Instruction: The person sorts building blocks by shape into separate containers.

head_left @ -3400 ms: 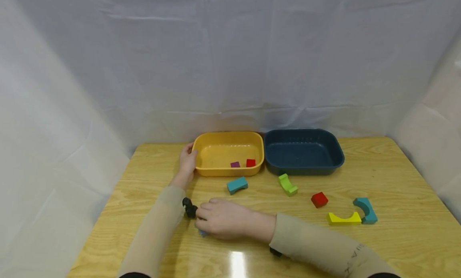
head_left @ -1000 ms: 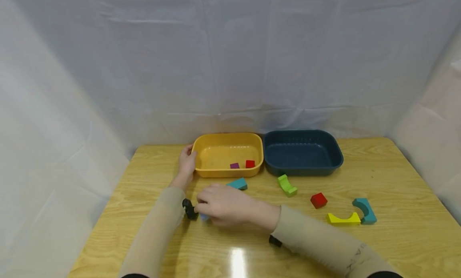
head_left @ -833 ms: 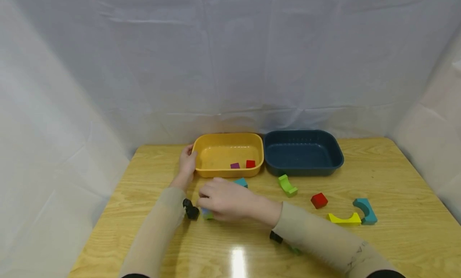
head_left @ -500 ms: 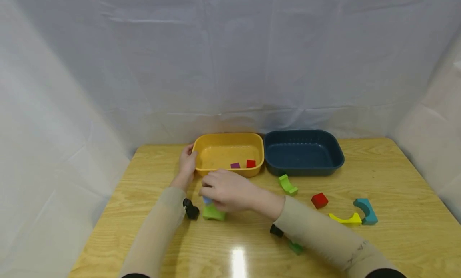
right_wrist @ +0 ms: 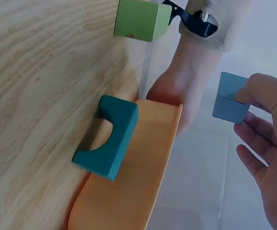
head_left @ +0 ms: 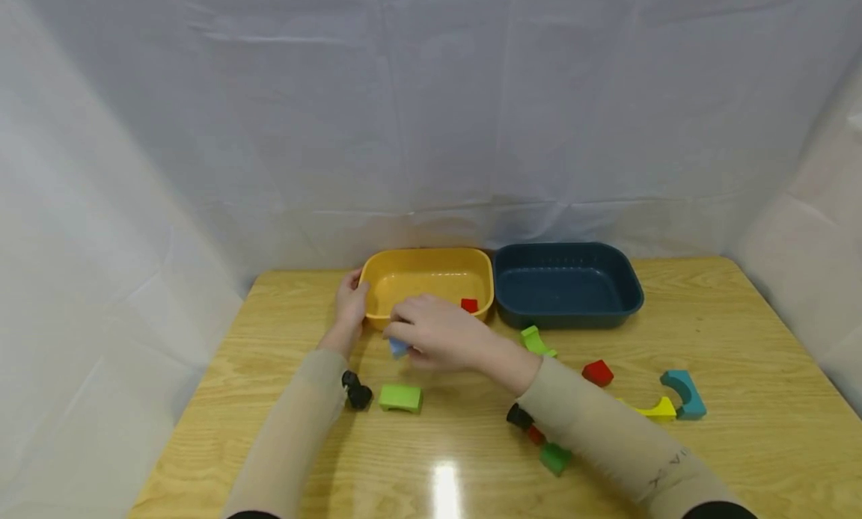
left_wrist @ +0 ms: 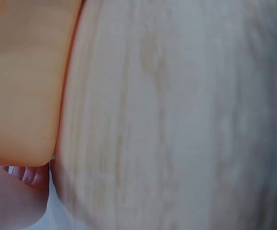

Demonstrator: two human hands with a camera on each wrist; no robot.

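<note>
One light-blue block (head_left: 398, 347) is now pinched in the right grip (head_left: 438, 336), lifted off the desk (head_left: 269, 369) to the yellow tray (head_left: 377, 276) front rim; left grip (head_left: 352, 303) keeps holding that tray's left wall.

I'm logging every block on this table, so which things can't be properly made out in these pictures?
- Purple block in the yellow bin: head view, hidden behind the right hand.
- Red block by the sleeve: head view, mostly covered.
- Left wrist view: blurred; left hand cut off by the edge.

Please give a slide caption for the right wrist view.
Right hand pinches a blue block near the yellow bin.
</note>
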